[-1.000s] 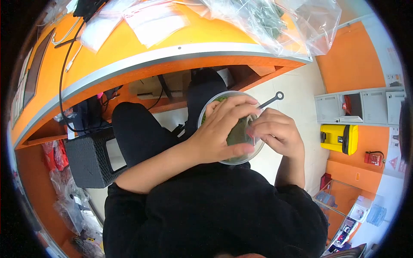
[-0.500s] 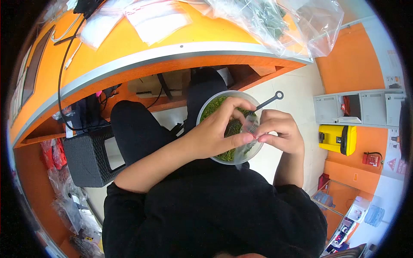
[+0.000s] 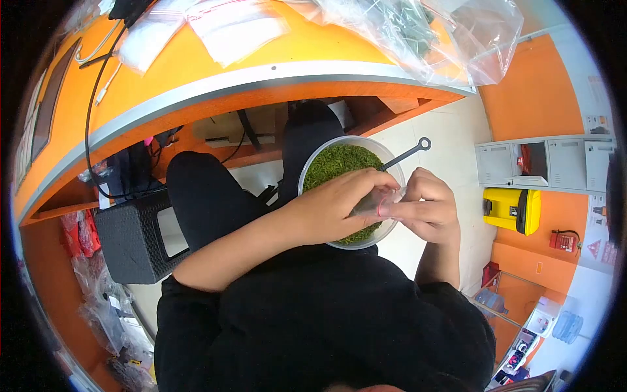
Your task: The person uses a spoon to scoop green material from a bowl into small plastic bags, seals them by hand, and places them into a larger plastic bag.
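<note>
Head view: bag (image 3: 373, 201), small and clear, pinched at its mouth between left hand (image 3: 330, 212) and right hand (image 3: 424, 209), both sets of fingers closed on the film, over the bowl (image 3: 313, 171) of green flakes (image 3: 339, 163) on the lap. Scoop (image 3: 408, 153) lies across the rim, untouched. Judgement: bag light, limp, slippery; best gripped at the stiffer zip edge. Bowl light, tippable.
</note>
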### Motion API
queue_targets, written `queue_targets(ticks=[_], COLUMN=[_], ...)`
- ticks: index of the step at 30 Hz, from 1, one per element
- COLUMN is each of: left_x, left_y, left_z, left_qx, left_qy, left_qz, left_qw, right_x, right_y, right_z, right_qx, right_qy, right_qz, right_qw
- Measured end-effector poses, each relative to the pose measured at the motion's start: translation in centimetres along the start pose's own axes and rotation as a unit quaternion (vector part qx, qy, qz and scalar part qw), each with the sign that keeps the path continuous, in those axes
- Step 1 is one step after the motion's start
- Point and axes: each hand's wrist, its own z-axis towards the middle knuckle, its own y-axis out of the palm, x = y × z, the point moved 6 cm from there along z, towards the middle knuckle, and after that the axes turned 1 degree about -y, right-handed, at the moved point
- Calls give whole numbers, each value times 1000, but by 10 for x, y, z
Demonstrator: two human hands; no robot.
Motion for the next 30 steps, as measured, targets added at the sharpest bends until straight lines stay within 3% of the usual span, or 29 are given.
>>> queue_targets(ticks=[3, 5, 10, 12, 16, 19, 20, 21, 22, 24, 25, 26, 28, 30], left_x=[-1, 4, 11, 8, 1, 2, 7, 10, 10, -2, -4, -5, -11, -14], left_y=[1, 1, 0, -2, -5, -8, -15, -20, -18, -26, -29, -30, -35, -35], left_z=[2, 2, -1, -1, -1, -2, -3, -5, -6, -13, -15, -16, -20, -21], left_qx=[10, 19, 21, 21, 49, 59, 94, 127, 127, 233, 241, 242, 292, 314], left_qy=[2, 62, 45, 26, 7, 31, 56, 81, 82, 46, 59, 59, 62, 73], left_qz=[10, 97, 106, 107, 152, 152, 97, 41, 41, -163, -150, -150, -188, -195], left_qw=[1000, 993, 993, 994, 987, 986, 989, 988, 988, 958, 957, 957, 936, 927], right_x=[2, 3, 7, -1, -6, 1, 20, 35, 41, 76, 85, 86, 91, 87], right_y=[1, -2, -4, -3, -4, -10, -25, -39, -38, -37, -29, -27, -2, 3], right_z=[-1, -4, -8, 1, 5, -3, -17, -38, -38, -52, -50, -52, -49, -50], right_qx=[11, 28, 44, -20, -58, 11, 215, 410, 410, 474, 414, 413, 271, 258], right_qy=[4, -3, -11, -20, 14, -3, 54, 108, 109, 266, 298, 298, 343, 347], right_qz=[-10, 12, 55, -12, -40, -2, -13, -24, -25, 143, 214, 214, 329, 298], right_qw=[1000, 1000, 997, 1000, 997, 1000, 975, 905, 905, 827, 833, 834, 837, 851])
